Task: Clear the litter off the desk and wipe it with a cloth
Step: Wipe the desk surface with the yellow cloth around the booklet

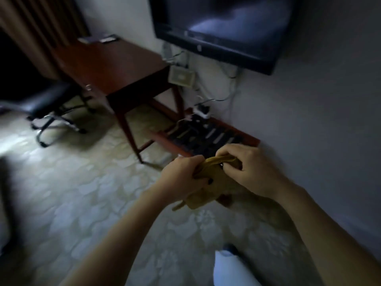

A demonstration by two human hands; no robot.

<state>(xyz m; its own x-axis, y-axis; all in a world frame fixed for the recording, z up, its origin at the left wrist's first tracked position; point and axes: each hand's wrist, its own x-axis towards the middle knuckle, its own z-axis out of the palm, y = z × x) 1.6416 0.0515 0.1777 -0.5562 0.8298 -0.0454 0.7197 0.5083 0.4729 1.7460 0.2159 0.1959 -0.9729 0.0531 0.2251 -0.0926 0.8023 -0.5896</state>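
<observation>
A yellow cloth hangs bunched between both hands in front of me, above the carpet. My left hand grips its left side and my right hand pinches its upper edge. The dark red wooden desk stands further back to the left, against the wall. A few small flat items lie at its far end; the blur hides what they are.
A black television is mounted on the wall above a low slatted wooden rack with cables and a power strip. A black swivel chair stands left of the desk. Patterned carpet covers the floor.
</observation>
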